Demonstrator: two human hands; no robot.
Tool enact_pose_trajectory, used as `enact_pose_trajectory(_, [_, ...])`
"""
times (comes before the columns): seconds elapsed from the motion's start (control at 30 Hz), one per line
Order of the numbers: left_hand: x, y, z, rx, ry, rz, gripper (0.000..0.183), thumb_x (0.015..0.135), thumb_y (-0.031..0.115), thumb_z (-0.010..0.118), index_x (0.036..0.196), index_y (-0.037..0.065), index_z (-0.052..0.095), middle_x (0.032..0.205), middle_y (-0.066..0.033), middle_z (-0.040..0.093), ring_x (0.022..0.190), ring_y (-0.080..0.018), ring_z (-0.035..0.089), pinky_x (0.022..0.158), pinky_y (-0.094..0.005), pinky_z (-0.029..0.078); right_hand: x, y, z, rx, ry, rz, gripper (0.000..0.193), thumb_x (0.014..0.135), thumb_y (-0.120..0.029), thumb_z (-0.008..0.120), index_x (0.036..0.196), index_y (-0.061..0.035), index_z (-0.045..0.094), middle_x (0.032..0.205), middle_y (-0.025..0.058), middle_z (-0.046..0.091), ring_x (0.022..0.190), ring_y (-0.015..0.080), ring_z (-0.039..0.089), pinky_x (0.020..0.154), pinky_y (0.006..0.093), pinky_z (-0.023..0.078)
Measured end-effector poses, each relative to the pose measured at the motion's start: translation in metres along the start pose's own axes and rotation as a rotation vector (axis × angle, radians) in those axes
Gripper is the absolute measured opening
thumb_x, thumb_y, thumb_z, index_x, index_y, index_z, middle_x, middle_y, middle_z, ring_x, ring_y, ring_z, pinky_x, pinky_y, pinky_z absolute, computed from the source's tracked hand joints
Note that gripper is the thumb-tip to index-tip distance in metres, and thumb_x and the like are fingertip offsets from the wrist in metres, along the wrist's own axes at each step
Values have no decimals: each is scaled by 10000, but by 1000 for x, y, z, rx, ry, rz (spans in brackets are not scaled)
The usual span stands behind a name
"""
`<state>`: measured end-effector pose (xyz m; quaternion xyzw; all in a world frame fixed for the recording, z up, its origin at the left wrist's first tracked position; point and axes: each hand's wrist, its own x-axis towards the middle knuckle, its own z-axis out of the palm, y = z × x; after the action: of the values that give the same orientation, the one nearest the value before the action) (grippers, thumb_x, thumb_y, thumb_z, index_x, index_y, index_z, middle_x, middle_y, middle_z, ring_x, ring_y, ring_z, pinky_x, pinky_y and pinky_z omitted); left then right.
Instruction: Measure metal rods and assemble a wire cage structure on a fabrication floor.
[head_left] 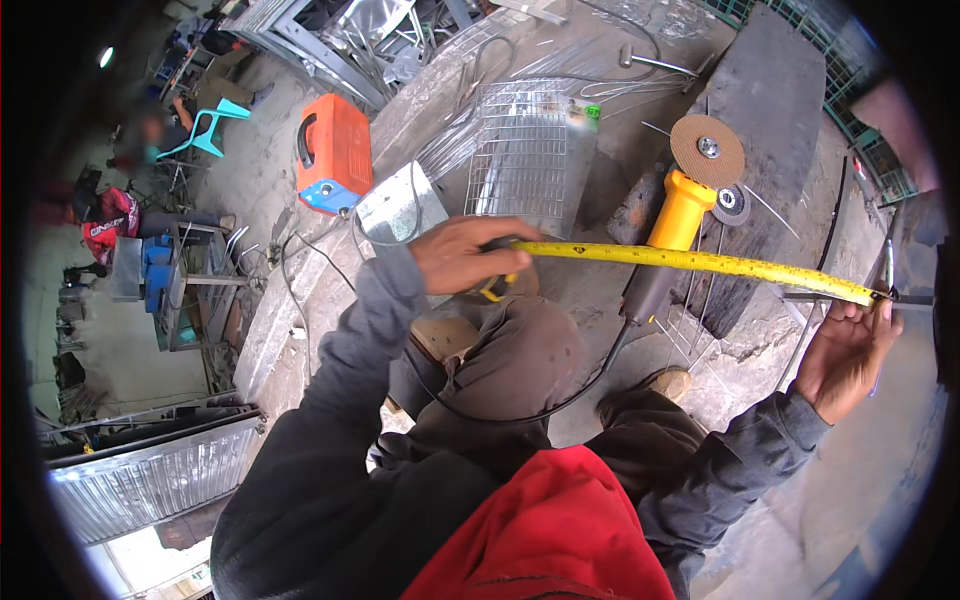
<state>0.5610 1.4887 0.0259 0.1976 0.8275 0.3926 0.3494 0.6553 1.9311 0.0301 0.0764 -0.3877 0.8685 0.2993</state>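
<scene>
My left hand is closed around the dark case of a tape measure, just above my bent knee. Its yellow blade is pulled out to the right and bows slightly. At the far end, the fingers of my right hand pinch the blade's tip beside a thin metal bar. Below the blade lies a yellow angle grinder with a dark handle, its brown cutting disc facing up. The blade crosses over the grinder's body.
An orange welding machine stands left of a wire mesh panel. A dark plank, a small grinding disc and a hammer lie beyond. The grinder's black cord loops by my legs. People sit at far left near a turquoise chair.
</scene>
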Motion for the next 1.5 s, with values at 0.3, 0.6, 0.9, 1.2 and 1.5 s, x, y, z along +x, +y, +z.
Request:
enact_pose_trajectory(0.3, [-42,-132,25,-774,452,-220,294,999,304,480,1117,44,551,839,-91,611,789,-189,643,721,-309,525,-12,23,66,-570,219,158,321,928,-225,672,1166,-133,477,1304,197,592,984,190,639,816,314,503])
enact_pose_trajectory(0.6, [68,-303,92,-214,653,-504,339,911,309,500,965,45,706,983,-165,692,914,-311,659,807,-390,488,-12,39,69,-715,312,286,401,880,-277,731,1147,-112,480,1184,127,670,925,161,621,792,294,472])
enact_pose_trajectory(0.9, [96,-349,104,-222,468,-512,328,929,304,497,992,61,708,771,-52,648,684,-176,605,697,-322,481,-10,50,70,-760,276,318,429,858,-313,755,1125,-106,492,1110,103,695,907,148,623,768,284,477])
enact_pose_trajectory(1.2, [142,-304,128,-725,403,-576,352,946,353,502,982,66,703,834,-75,681,719,-201,635,670,-352,490,-12,46,56,-861,291,337,430,857,-331,755,1117,-111,493,1084,94,703,895,144,622,758,276,475])
enact_pose_trajectory(1.5, [154,-276,148,-1088,164,-628,323,972,333,448,1089,81,613,810,-130,659,680,-260,670,641,-417,592,-13,46,56,-921,284,350,430,853,-335,759,1112,-113,497,1088,93,703,893,145,622,758,277,476])
